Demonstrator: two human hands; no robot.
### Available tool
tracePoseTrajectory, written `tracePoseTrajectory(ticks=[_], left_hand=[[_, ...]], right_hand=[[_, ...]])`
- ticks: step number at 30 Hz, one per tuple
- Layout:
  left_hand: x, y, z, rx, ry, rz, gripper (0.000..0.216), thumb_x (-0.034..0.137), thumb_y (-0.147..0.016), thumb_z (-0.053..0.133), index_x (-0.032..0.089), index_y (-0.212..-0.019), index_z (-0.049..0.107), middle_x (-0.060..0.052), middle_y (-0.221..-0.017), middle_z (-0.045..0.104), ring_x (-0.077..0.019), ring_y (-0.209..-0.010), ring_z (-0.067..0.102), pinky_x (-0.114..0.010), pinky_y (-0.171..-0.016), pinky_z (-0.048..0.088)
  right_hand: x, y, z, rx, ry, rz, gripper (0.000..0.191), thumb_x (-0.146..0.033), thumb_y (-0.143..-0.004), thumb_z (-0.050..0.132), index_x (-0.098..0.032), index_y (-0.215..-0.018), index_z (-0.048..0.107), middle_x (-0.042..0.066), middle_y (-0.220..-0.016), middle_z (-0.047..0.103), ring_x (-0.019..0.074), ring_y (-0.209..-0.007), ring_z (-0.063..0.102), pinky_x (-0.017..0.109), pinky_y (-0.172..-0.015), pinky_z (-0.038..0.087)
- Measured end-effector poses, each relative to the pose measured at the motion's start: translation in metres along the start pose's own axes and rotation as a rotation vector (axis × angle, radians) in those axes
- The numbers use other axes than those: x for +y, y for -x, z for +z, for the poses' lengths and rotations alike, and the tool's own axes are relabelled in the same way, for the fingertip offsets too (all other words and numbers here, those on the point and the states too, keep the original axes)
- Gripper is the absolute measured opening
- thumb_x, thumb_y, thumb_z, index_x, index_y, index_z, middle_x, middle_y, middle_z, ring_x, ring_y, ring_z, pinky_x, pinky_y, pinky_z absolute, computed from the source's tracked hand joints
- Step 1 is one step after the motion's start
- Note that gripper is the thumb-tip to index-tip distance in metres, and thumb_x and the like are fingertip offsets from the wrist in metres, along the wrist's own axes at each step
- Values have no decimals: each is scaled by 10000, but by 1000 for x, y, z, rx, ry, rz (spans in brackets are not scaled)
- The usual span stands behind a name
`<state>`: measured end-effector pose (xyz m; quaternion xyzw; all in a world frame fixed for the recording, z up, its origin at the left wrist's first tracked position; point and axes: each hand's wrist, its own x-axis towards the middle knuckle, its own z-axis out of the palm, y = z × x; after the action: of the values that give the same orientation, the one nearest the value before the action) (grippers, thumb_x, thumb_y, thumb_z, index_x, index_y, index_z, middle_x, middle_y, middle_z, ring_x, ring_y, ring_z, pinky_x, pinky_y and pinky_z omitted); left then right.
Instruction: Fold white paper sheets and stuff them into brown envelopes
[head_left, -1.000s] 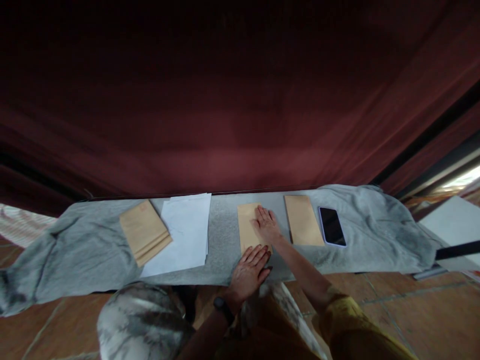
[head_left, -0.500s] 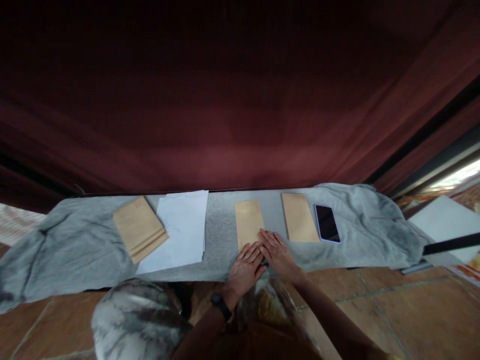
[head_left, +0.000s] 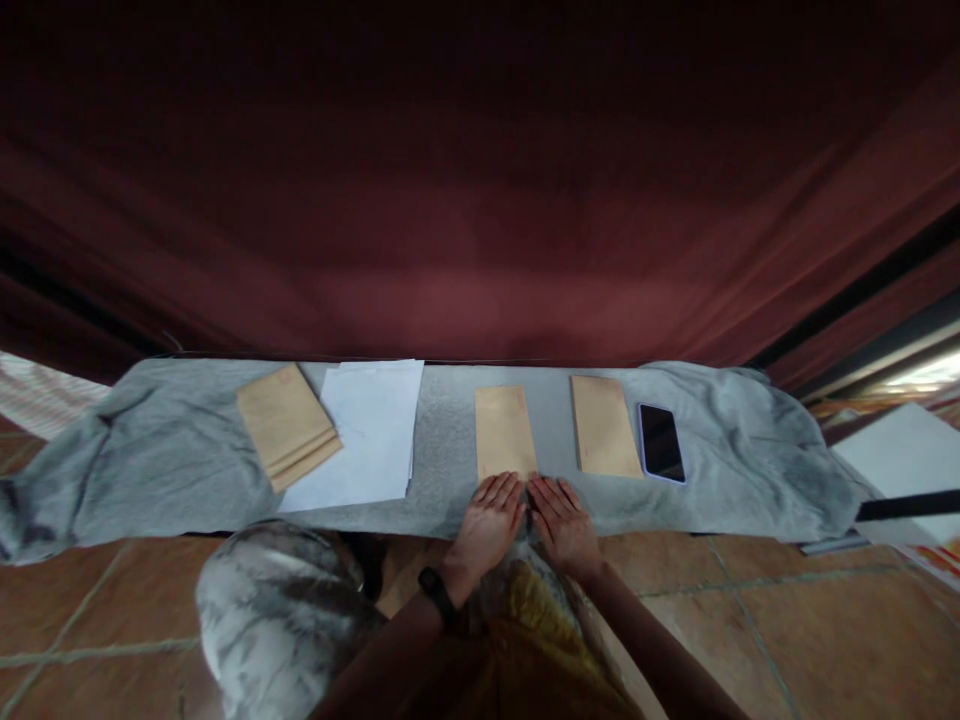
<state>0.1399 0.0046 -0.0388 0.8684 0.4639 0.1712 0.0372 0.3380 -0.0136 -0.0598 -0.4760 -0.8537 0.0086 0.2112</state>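
Observation:
A tan paper envelope [head_left: 505,430] lies flat on the grey cloth in front of me. My left hand [head_left: 491,520] rests with fingers stretched out over its near edge. Beside it, my right hand [head_left: 564,520] lies flat, fingers extended, at the envelope's near right corner. The two hands are close together, and neither grips anything. Part of the envelope's lower edge is hidden under the fingers.
Right of the hands lie another stack of tan envelopes [head_left: 606,427] and a phone [head_left: 661,443] in a purple case. To the left are white paper sheets [head_left: 367,430], partly covered by more tan envelopes [head_left: 285,420]. A dark red curtain [head_left: 465,250] hangs behind the cloth-covered surface [head_left: 446,440].
My right hand has shifted slightly right and down, from the envelope's surface to its near corner. The left hand stays on the near edge. The whole view has shifted a little.

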Motion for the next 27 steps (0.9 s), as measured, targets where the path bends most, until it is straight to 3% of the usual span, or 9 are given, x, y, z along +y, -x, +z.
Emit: tracePoseTrajectory(ticks=[5, 10, 17, 22, 27], left_hand=[[-7, -36, 5, -78, -45, -81, 499, 308, -1033, 318, 140, -1489, 435, -107, -1574, 425, -208, -1483, 349, -446, -1232, 290], [-22, -84, 19, -155, -56, -147, 589, 379, -1030, 276, 102, -1547, 329, -129, -1627, 315, -226, -1532, 227, -470, -1256, 202], [-55, -136, 36, -116, -59, -238, 671, 500, -1022, 267, 115, -1572, 274, -128, -1644, 279, -256, -1544, 178, -499, -1259, 152], [-75, -149, 43, -19, -29, -249, 663, 472, -1005, 347, 112, -1560, 310, -166, -1613, 338, -290, -1524, 245, -518, -1238, 208], [-69, -133, 44, 13, -49, -250, 644, 412, -1008, 339, 115, -1576, 273, -162, -1627, 307, -309, -1530, 218, -561, -1234, 196]], right_hand=[[-2, -1, 3, 38, 6, 14, 490, -222, -1011, 397, -145, -1489, 467, 108, -1480, 548, 225, -1374, 500, 482, -1220, 309], [-6, -4, -3, 72, -13, 26, 502, -217, -994, 421, -155, -1490, 463, 107, -1454, 576, 228, -1368, 506, 488, -1202, 340], [-9, -7, -7, 72, -21, 45, 523, -153, -966, 425, -181, -1485, 478, 87, -1465, 568, 204, -1361, 515, 445, -1210, 327], [-9, -8, -5, 78, -28, 61, 509, -186, -968, 431, -191, -1473, 497, 78, -1466, 568, 205, -1356, 520, 440, -1213, 322], [-10, -7, -3, 97, -48, 77, 510, -192, -967, 426, -196, -1472, 499, 79, -1431, 601, 210, -1351, 524, 445, -1203, 333]])
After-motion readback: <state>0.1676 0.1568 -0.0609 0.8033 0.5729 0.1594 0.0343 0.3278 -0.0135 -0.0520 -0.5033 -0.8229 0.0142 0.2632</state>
